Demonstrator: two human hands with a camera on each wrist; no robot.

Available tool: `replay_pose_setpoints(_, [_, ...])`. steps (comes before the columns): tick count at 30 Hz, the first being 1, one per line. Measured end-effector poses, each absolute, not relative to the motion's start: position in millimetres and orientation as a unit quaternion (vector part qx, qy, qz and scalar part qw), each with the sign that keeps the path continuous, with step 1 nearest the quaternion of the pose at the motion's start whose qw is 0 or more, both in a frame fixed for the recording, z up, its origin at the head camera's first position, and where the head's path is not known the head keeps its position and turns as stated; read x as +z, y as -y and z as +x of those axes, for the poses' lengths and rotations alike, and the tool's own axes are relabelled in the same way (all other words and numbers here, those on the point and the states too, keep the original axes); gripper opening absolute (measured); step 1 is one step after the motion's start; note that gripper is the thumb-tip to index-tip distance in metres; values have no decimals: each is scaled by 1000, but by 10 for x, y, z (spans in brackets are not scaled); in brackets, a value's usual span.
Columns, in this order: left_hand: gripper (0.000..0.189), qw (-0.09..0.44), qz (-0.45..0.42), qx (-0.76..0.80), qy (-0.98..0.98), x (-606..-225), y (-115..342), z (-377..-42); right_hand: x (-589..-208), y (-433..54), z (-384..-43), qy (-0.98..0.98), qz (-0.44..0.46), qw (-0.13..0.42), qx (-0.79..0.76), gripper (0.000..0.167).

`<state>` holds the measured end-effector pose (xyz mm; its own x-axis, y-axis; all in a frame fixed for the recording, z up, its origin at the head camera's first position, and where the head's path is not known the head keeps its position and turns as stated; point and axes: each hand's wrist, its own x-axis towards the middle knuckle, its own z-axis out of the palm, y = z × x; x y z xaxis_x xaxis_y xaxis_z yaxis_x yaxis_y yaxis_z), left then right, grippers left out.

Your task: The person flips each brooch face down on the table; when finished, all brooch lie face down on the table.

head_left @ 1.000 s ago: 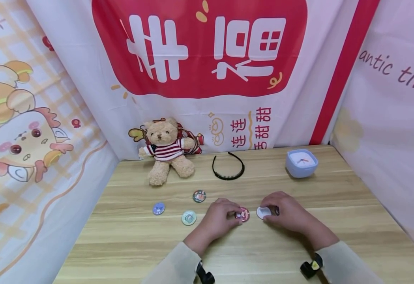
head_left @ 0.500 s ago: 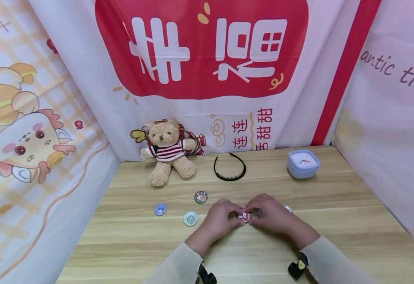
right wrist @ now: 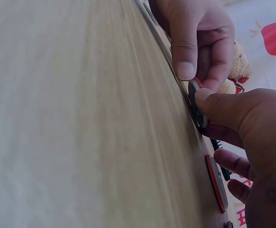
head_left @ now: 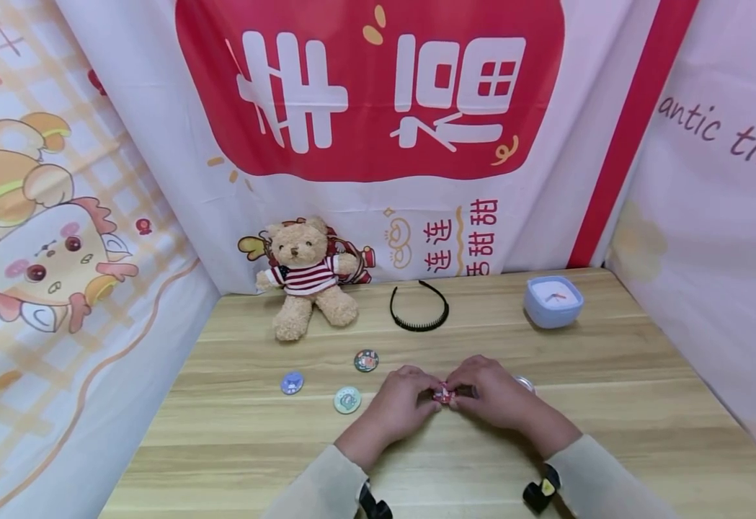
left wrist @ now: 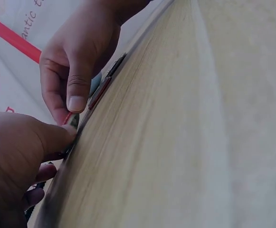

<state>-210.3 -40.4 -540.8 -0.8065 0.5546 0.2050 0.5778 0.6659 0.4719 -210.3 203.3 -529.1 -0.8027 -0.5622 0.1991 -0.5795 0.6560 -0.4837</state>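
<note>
A small red round badge (head_left: 444, 394) is held between my two hands, tilted on edge over the table. My left hand (head_left: 403, 404) pinches its left side. Thumb and fingers of my right hand (head_left: 491, 393) pinch the opposite side. In the right wrist view the badge (right wrist: 197, 103) shows a dark back toward the camera, with both thumbs at it. Below my right hand lies a thin red-edged disc (right wrist: 216, 183) on the table. Another round piece with a pale rim (head_left: 525, 383) is partly hidden behind the right hand.
Left of my hands lie a blue badge (head_left: 292, 383), a mint-green badge (head_left: 347, 400) and a dark green badge (head_left: 366, 360). Farther back are a teddy bear (head_left: 306, 274), a black toothed headband (head_left: 419, 326) and a light-blue clock (head_left: 553, 303). Printed cloth hangs around the wooden table (head_left: 254, 461).
My right hand has left a white-faced disc and moved left to the red badge, which my left hand was holding. The badge has tilted since half a second ago.
</note>
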Motion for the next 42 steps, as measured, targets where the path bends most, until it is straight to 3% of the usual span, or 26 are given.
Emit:
replay_pose_setpoints(9, [22, 67, -286, -270, 917, -5382, 373, -2111, -5283, -2049, -2099, 920, 274, 19, 279, 21])
replay_pose_setpoints(15, [17, 64, -249, -291, 922, -5404, 337, -2160, -5260, -1975, -2052, 924, 219, 7, 314, 45])
replay_pose_setpoints(22, [14, 33, -234, -342, 909, -5419, 324, -2181, -5309, -1936, -2083, 928, 216, -5, 302, 34])
replay_pose_setpoints(31, [38, 16, -267, -335, 903, -5454, 394, -2145, -5343, -1994, -2104, 926, 216, -8, 310, 33])
replay_pose_setpoints(42, [28, 29, -289, -312, 905, -5487, 404, -2169, -5351, -2039, -2103, 927, 224, -1, 300, 31])
